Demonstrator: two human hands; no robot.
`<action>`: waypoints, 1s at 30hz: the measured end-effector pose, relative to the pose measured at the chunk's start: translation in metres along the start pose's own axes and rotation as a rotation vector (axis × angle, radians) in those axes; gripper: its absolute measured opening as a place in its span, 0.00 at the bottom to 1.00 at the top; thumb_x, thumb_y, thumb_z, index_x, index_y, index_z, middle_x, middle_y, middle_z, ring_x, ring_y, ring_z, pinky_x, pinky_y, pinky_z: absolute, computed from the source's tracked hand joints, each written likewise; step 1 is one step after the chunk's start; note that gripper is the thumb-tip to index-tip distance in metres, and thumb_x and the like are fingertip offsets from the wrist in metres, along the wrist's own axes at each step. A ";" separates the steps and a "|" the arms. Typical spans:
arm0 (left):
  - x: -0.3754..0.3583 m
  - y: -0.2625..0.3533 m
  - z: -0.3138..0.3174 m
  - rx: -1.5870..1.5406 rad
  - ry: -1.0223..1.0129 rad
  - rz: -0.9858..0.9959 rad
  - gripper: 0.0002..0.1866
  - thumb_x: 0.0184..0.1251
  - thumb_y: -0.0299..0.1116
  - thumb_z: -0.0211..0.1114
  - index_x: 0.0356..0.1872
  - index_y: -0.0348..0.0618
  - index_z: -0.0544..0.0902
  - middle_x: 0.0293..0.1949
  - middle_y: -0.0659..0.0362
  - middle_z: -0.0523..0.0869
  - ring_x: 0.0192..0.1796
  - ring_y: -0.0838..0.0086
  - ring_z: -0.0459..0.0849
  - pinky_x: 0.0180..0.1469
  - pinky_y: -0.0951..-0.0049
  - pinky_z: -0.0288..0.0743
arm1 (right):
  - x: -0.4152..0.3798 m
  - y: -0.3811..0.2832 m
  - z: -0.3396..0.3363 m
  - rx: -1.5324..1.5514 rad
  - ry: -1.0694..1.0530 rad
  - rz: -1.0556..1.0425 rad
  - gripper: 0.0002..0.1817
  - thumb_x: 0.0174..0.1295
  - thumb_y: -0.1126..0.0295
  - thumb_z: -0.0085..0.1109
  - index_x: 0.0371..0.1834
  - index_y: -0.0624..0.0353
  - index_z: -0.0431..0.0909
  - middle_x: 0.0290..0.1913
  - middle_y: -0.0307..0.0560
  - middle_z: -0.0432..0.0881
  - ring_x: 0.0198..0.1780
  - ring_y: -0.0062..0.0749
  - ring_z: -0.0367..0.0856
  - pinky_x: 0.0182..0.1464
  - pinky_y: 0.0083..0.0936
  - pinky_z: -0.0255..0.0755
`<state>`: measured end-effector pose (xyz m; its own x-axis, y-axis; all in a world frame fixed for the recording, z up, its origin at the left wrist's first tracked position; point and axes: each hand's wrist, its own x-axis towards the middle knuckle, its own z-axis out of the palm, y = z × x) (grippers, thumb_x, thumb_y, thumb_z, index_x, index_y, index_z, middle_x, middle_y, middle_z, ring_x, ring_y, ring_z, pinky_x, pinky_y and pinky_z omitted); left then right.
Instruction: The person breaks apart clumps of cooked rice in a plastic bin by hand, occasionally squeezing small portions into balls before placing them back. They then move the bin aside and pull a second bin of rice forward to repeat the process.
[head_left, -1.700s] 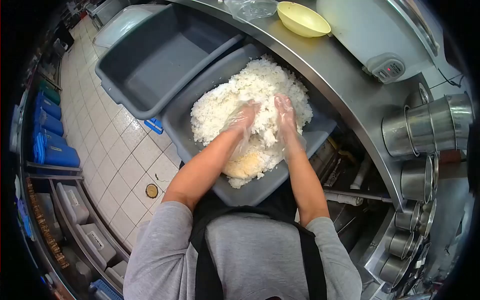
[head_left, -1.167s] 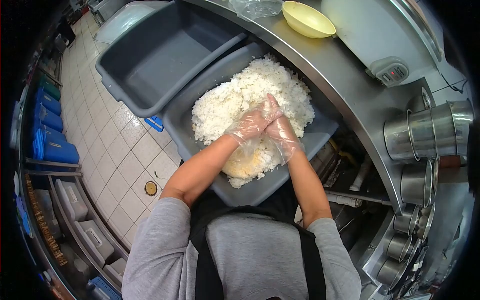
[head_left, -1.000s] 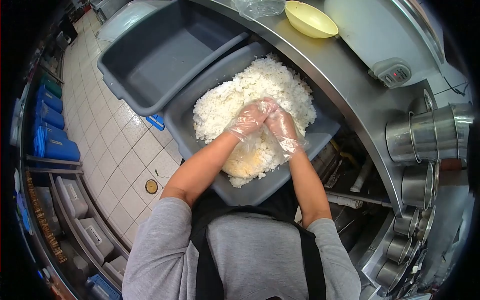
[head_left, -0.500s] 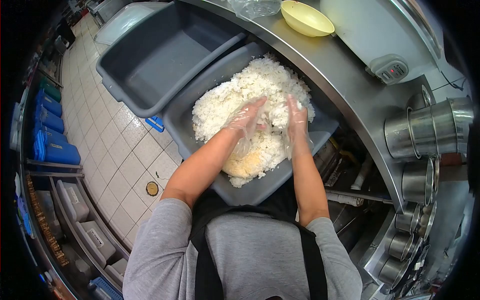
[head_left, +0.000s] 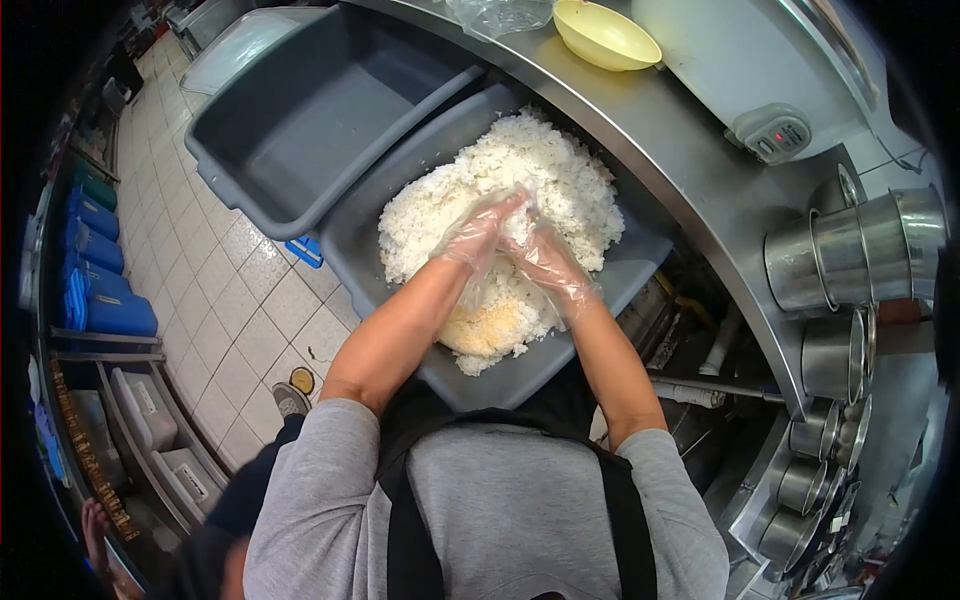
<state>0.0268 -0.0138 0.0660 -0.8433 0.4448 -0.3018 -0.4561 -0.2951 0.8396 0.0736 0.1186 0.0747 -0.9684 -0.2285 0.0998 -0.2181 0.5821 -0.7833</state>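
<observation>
White rice (head_left: 560, 170) is heaped in a grey tub (head_left: 350, 255) in front of my body, with a yellowish patch (head_left: 490, 325) at its near end. Both hands wear clear plastic gloves and meet over the middle of the heap. My left hand (head_left: 480, 235) angles up and inward, its fingers pressed together near the other hand. My right hand (head_left: 540, 255) lies against it from the right, fingers bent inward. Some rice shows between the hands; how much they hold is partly hidden.
A second grey tub (head_left: 320, 110) adjoins at the upper left. On the steel counter (head_left: 620, 120) are a yellow bowl (head_left: 608, 38) and a white appliance (head_left: 720, 60). Metal pots (head_left: 835, 255) stand right. Another person's shoe (head_left: 291, 400) and hand (head_left: 95, 530) appear lower left.
My right hand has moved left and turned inward, closing the gap to my left hand. Another person's leg, shoe and hand have come into view at the lower left.
</observation>
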 end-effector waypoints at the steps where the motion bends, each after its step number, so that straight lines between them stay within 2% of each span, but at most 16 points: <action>1: 0.004 -0.004 0.001 0.110 0.044 -0.017 0.31 0.61 0.50 0.65 0.57 0.34 0.73 0.51 0.49 0.79 0.51 0.63 0.78 0.54 0.59 0.71 | -0.002 0.000 -0.001 -0.071 0.030 -0.006 0.42 0.59 0.66 0.61 0.72 0.65 0.48 0.66 0.62 0.66 0.62 0.45 0.72 0.63 0.33 0.67; 2: 0.006 -0.007 -0.001 0.110 0.043 -0.020 0.31 0.61 0.50 0.65 0.57 0.34 0.73 0.51 0.49 0.79 0.51 0.63 0.78 0.54 0.59 0.71 | -0.002 0.004 -0.001 -0.070 0.031 -0.004 0.42 0.59 0.66 0.61 0.72 0.65 0.48 0.66 0.62 0.66 0.62 0.45 0.72 0.63 0.33 0.67; 4: -0.007 0.006 0.005 0.107 -0.193 -0.115 0.45 0.59 0.53 0.66 0.62 0.19 0.62 0.62 0.32 0.66 0.66 0.47 0.66 0.64 0.52 0.64 | 0.000 0.007 0.000 0.173 0.057 0.156 0.37 0.58 0.65 0.61 0.70 0.59 0.58 0.57 0.55 0.76 0.56 0.41 0.76 0.58 0.31 0.69; 5: -0.004 -0.002 0.004 0.128 -0.158 -0.067 0.45 0.59 0.52 0.67 0.61 0.18 0.61 0.57 0.34 0.72 0.58 0.50 0.75 0.58 0.54 0.71 | -0.001 0.008 0.001 0.174 0.058 0.155 0.37 0.58 0.65 0.61 0.70 0.59 0.58 0.57 0.55 0.76 0.56 0.41 0.76 0.58 0.31 0.69; 8: 0.001 -0.006 0.001 0.225 -0.114 -0.063 0.45 0.59 0.52 0.66 0.61 0.18 0.61 0.53 0.37 0.75 0.49 0.57 0.81 0.49 0.60 0.78 | 0.004 -0.001 0.000 0.624 0.142 0.229 0.30 0.57 0.69 0.60 0.66 0.55 0.66 0.48 0.51 0.82 0.45 0.36 0.81 0.47 0.31 0.75; 9: -0.001 -0.004 0.006 0.228 -0.114 -0.066 0.45 0.59 0.52 0.66 0.61 0.18 0.61 0.53 0.37 0.75 0.49 0.57 0.81 0.49 0.60 0.78 | 0.009 0.005 -0.002 0.181 0.159 0.251 0.28 0.55 0.70 0.61 0.61 0.57 0.69 0.46 0.53 0.82 0.44 0.37 0.82 0.46 0.31 0.76; 10: -0.004 -0.002 0.014 0.301 0.064 -0.047 0.36 0.61 0.49 0.65 0.54 0.22 0.69 0.46 0.43 0.78 0.41 0.62 0.82 0.38 0.66 0.79 | 0.011 0.011 -0.003 -0.263 0.170 0.265 0.25 0.54 0.71 0.62 0.57 0.59 0.71 0.45 0.55 0.82 0.43 0.39 0.83 0.44 0.32 0.76; 11: -0.005 -0.001 0.018 0.372 0.243 -0.026 0.27 0.62 0.47 0.65 0.47 0.27 0.77 0.39 0.48 0.82 0.33 0.67 0.83 0.28 0.73 0.81 | 0.010 0.016 -0.004 -0.261 0.171 0.267 0.25 0.54 0.71 0.62 0.57 0.59 0.71 0.45 0.55 0.82 0.43 0.39 0.83 0.44 0.32 0.76; 16: 0.003 -0.003 0.003 0.339 0.150 0.022 0.32 0.60 0.48 0.66 0.52 0.26 0.73 0.43 0.47 0.80 0.38 0.64 0.83 0.31 0.68 0.80 | 0.009 0.025 -0.003 0.036 0.399 0.275 0.24 0.49 0.69 0.68 0.51 0.58 0.75 0.36 0.50 0.85 0.36 0.34 0.84 0.40 0.28 0.74; 17: 0.002 -0.001 0.002 0.322 0.095 0.005 0.35 0.59 0.49 0.67 0.55 0.26 0.70 0.47 0.45 0.79 0.43 0.62 0.83 0.34 0.65 0.81 | 0.012 0.032 0.000 0.116 0.413 0.267 0.21 0.51 0.76 0.64 0.51 0.59 0.75 0.37 0.42 0.84 0.35 0.21 0.77 0.39 0.21 0.72; 18: 0.002 -0.003 0.001 0.322 0.096 0.004 0.35 0.59 0.49 0.67 0.55 0.26 0.70 0.47 0.45 0.79 0.43 0.62 0.83 0.34 0.65 0.81 | 0.014 0.035 0.001 0.117 0.412 0.267 0.21 0.51 0.76 0.64 0.51 0.59 0.75 0.37 0.42 0.84 0.35 0.21 0.77 0.39 0.21 0.72; 20: 0.004 -0.011 0.000 0.066 0.117 0.014 0.41 0.57 0.50 0.68 0.61 0.28 0.63 0.55 0.46 0.75 0.53 0.59 0.78 0.43 0.61 0.79 | 0.014 0.041 0.003 0.673 0.345 0.242 0.25 0.53 0.76 0.63 0.57 0.62 0.71 0.42 0.43 0.82 0.38 0.22 0.77 0.41 0.20 0.71; 23: 0.011 -0.006 -0.009 -0.120 0.025 -0.119 0.45 0.56 0.50 0.70 0.65 0.28 0.58 0.59 0.45 0.72 0.59 0.58 0.73 0.49 0.58 0.76 | 0.011 0.043 -0.006 0.505 0.165 0.210 0.24 0.58 0.75 0.60 0.60 0.63 0.69 0.44 0.43 0.80 0.39 0.22 0.77 0.45 0.21 0.71; 26: 0.005 -0.008 0.002 -0.011 0.102 -0.011 0.47 0.57 0.48 0.70 0.67 0.28 0.54 0.58 0.46 0.74 0.55 0.60 0.76 0.51 0.58 0.74 | 0.007 0.029 0.002 0.409 0.164 0.262 0.28 0.58 0.73 0.60 0.62 0.68 0.67 0.37 0.42 0.80 0.39 0.21 0.79 0.45 0.16 0.72; 27: 0.002 -0.004 0.003 -0.012 0.102 -0.014 0.47 0.57 0.48 0.70 0.67 0.28 0.54 0.58 0.46 0.74 0.55 0.60 0.76 0.51 0.58 0.74 | 0.009 0.014 0.004 0.554 0.250 0.152 0.21 0.58 0.73 0.59 0.56 0.66 0.72 0.35 0.44 0.80 0.36 0.23 0.80 0.41 0.18 0.73; 30: 0.004 -0.004 0.001 0.093 -0.081 -0.097 0.39 0.59 0.47 0.68 0.65 0.31 0.63 0.46 0.50 0.80 0.50 0.64 0.78 0.47 0.55 0.76 | 0.005 0.022 0.000 0.498 0.255 0.269 0.14 0.56 0.69 0.61 0.47 0.58 0.78 0.34 0.44 0.82 0.33 0.28 0.81 0.39 0.26 0.75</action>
<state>0.0256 -0.0107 0.0622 -0.7692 0.5350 -0.3494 -0.5030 -0.1698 0.8474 0.0640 0.1303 0.0578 -0.9935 0.1047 -0.0454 0.0604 0.1453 -0.9875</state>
